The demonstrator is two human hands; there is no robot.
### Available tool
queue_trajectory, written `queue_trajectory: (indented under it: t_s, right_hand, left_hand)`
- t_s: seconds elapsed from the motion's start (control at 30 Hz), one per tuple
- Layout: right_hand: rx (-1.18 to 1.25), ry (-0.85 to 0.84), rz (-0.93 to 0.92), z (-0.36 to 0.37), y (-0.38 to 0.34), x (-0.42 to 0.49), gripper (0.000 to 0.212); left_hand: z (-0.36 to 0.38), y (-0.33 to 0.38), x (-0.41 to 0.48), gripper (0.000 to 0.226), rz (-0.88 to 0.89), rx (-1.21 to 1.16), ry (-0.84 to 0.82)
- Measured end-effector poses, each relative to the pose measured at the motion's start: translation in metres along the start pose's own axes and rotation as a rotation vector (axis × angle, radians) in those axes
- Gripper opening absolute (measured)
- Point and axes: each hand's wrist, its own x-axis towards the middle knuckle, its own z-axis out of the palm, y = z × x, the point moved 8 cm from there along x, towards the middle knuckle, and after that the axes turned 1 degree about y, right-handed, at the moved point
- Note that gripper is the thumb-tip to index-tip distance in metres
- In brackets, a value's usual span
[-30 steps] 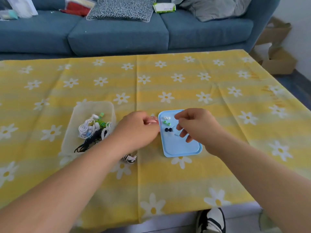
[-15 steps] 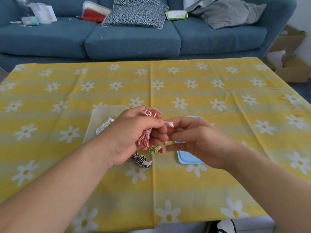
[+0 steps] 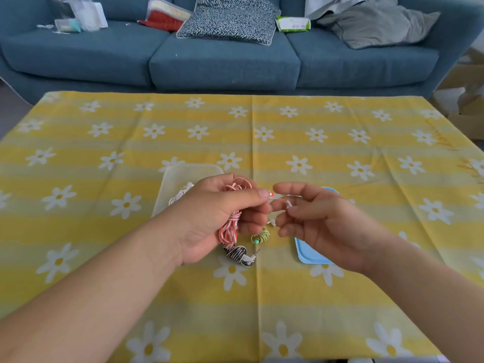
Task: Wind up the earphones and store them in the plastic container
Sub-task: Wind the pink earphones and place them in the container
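Left hand (image 3: pixel 217 218): grips coiled red-striped earphones (image 3: pixel 229 229). Right hand (image 3: pixel 322 221): pinches their buds. Risk: slack grip, coil unravels.

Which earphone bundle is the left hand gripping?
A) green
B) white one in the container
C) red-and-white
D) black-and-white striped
C: the left hand has its fingers curled round the red-and-white bundle, while the black-and-white bundle and the green bundle lie on the tablecloth below it.
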Motion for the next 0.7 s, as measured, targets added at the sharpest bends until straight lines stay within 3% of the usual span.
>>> queue_trajectory:
  t_s: [0.2,0.47,0.57,0.7]
  right_hand:
    - [0.107,0.086,-0.043,-0.007,-0.004,0.003,0.031]
    - [0.020,0.063,-0.059,-0.001,-0.007,0.000,0.033]
    - [-0.015,0.065,-0.072,0.000,-0.008,-0.001,0.032]
    - [-0.053,0.153,-0.089,-0.007,-0.009,-0.004,0.046]
  left_hand:
    - [-0.006,0.002,0.008,0.019,0.025,-0.066,0.056]
    - [0.000,-0.004,0.011,0.029,-0.004,-0.139,-0.002]
    - [0.001,-0.007,0.012,0.019,-0.011,-0.105,0.009]
    - [0.002,-0.011,0.012,0.013,-0.012,-0.100,0.031]
